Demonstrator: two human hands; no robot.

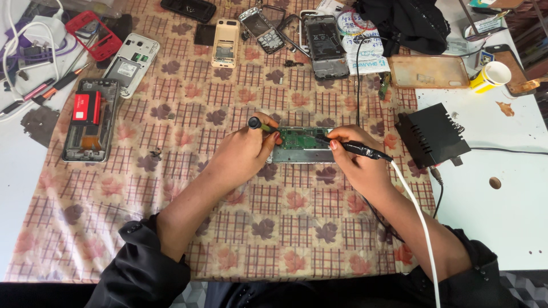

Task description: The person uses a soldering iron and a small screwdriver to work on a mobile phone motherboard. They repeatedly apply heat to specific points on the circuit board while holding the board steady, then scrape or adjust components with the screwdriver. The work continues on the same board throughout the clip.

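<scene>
Sleeves: two dark sleeves enter at 6 o'clock, forearms angling toward the middle of the tabletop (502, 217).
Left hand: the left hand (242, 157) pinches a slim black-capped tool (261, 126), tip toward the board.
Right hand: the right hand (357, 157) pinches a black pen-like probe (357, 148), whose white cable (419, 219) trails back to 5 o'clock.
Opened phone: one opened phone (302, 145) lies flat at centre between both hands, green circuit board (299, 138) exposed.
Handling: it looks light, stiff and fragile; best held by the metal frame edges, not the board.
Cloth: one leaf-patterned checked cloth (257, 228) lies under it.
Black box: one vented black box (432, 136) sits at 3 o'clock.
Far phones: roughly seven more dismantled phones and shells (90, 120) spread from 9 to 12 o'clock.
Cup: one yellow-and-white cup (491, 76) stands at 2 o'clock.
</scene>
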